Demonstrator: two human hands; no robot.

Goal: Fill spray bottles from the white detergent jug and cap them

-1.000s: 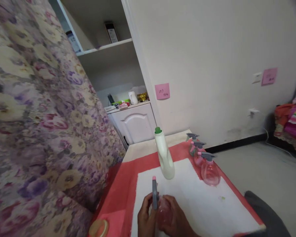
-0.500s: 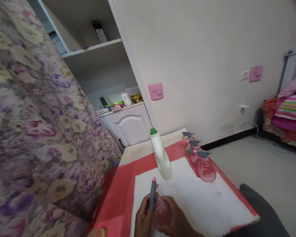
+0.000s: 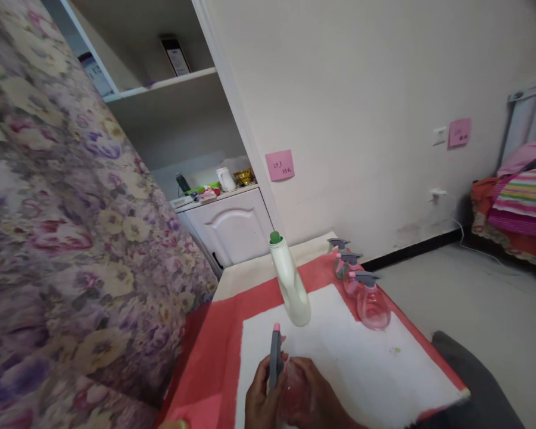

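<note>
A clear spray bottle point(image 3: 296, 390) with a grey and pink trigger head is held between my two hands at the near edge of the white sheet. My left hand point(image 3: 262, 390) is closed round the grey head and neck. Wrapped round the clear round body is my right hand point(image 3: 321, 393). Just beyond them stands a pale green plastic bottle point(image 3: 290, 286) with a green mouth, appearing tilted in the view. Whether the trigger head is screwed on cannot be seen, as my fingers cover the neck.
Several similar spray bottles point(image 3: 373, 307) stand in a row along the table's right side. A white sheet point(image 3: 361, 363) lies over a red cloth point(image 3: 205, 357). A floral curtain point(image 3: 71, 238) hangs at left, near a cupboard point(image 3: 232, 223). A round object point(image 3: 178, 424) is cut off at the bottom.
Both hands still grip the spray bottle, with only slight finger movement. The whole view has shifted a little, so the round object at the bottom left shows less.
</note>
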